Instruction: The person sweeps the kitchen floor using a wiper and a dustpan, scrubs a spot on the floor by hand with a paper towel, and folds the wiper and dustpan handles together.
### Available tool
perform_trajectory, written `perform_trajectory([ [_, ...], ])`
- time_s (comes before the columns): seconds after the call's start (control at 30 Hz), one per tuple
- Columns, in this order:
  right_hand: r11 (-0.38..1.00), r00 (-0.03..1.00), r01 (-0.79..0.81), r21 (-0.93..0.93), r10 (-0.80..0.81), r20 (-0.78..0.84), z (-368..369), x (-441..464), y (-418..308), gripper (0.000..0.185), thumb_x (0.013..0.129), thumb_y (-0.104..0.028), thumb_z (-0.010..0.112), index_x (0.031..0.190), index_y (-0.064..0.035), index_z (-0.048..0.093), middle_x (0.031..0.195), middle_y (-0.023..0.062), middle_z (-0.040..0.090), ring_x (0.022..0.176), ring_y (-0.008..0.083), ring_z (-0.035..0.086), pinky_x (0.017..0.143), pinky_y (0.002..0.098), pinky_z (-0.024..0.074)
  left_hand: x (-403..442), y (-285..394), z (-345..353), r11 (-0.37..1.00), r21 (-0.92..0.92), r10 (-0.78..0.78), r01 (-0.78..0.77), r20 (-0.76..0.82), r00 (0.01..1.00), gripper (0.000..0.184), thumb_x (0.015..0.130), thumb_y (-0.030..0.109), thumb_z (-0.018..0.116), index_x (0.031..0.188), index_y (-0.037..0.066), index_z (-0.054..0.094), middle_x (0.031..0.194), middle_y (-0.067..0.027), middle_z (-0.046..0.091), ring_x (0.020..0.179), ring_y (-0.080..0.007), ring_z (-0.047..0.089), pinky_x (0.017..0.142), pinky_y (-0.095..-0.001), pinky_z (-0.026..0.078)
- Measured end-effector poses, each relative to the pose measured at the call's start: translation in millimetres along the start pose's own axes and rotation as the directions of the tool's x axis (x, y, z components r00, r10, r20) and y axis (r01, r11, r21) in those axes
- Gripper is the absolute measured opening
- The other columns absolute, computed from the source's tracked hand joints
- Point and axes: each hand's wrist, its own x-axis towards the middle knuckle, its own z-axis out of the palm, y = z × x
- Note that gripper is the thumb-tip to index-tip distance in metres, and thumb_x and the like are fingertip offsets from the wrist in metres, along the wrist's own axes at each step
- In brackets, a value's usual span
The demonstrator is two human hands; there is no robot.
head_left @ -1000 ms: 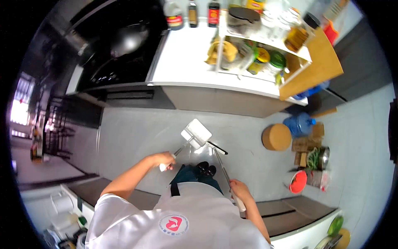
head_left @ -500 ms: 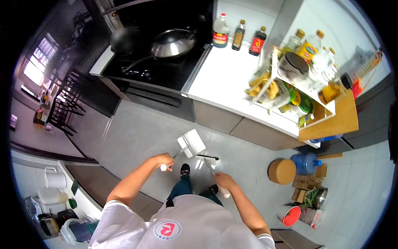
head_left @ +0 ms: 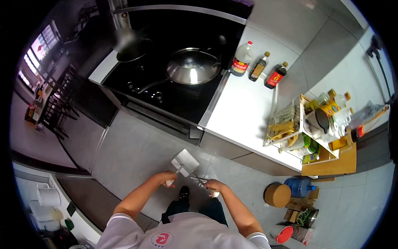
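My left hand (head_left: pixel 168 178) is closed round the light handle of a white dustpan (head_left: pixel 185 162). The dustpan's pan lies beyond that hand, over the grey floor. Closed round the pale grip of a broom is my right hand (head_left: pixel 213 186). A short stretch of the broom's shaft runs from it toward the narrow dark broom head (head_left: pixel 198 178), just right of the dustpan. Whether broom and dustpan touch, I cannot tell.
Ahead is a black stove (head_left: pixel 161 99) with a lidded wok (head_left: pixel 193 66). Bottles and a spice rack (head_left: pixel 286 124) stand on the white counter (head_left: pixel 240 112). On the floor at right are a round brown stool (head_left: pixel 277 195), a blue water bottle (head_left: pixel 299 187) and a red basin (head_left: pixel 284 234).
The view has turned and shifted toward the stove, which now shows larger. My right hand and the broom have come closer to my left hand. Both hands keep their holds.
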Motion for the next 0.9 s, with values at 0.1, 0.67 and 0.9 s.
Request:
perform_trajectory([
  [0.1, 0.995, 0.995, 0.096, -0.02, -0.096, -0.027, -19, 34, 1, 0.042, 0.068, -0.019, 0.073, 0.104, -0.0051, 0.058, 0.1, 0.0122, 0.059, 0.086, 0.0277, 0.058, 0.076, 0.0377, 0.0496, 2, 9, 6, 0.993, -0.121, 0.008, -0.008, 0.0, 1.0, 0.029, 0.08, 0.02, 0.055, 0.101, 0.002, 0.046, 0.084, -0.0151, 0.059, 0.063, -0.025, 0.065, 0.042, -0.0313, 0.049],
  [0.67, 0.42, 0.841, -0.112, 0.901, 0.523, -0.139, -98, 122, -44, 0.042, 0.081, -0.02, 0.065, 0.115, -0.0078, 0.043, 0.075, 0.0061, 0.059, 0.061, 0.0142, 0.059, 0.048, 0.0266, 0.0467, 37, 25, -9, 0.65, -0.748, 0.178, -0.134, -0.021, 0.984, 0.029, 0.089, 0.027, 0.048, 0.102, 0.002, 0.054, 0.083, -0.0166, 0.064, 0.067, -0.0236, 0.063, 0.055, -0.0335, 0.052],
  [0.9, 0.357, 0.412, -0.033, 0.933, 0.856, -0.313, -136, 66, -38, 0.03, 0.081, -0.018, 0.067, 0.096, -0.0007, 0.048, 0.067, 0.008, 0.058, 0.053, 0.0134, 0.059, 0.042, 0.0287, 0.0464, 34, 62, -14, 0.799, -0.587, 0.152, -0.13, -0.012, 0.988, 0.028, 0.081, 0.029, 0.057, 0.093, 0.004, 0.053, 0.078, -0.0173, 0.063, 0.064, -0.0216, 0.061, 0.054, -0.034, 0.052],
])
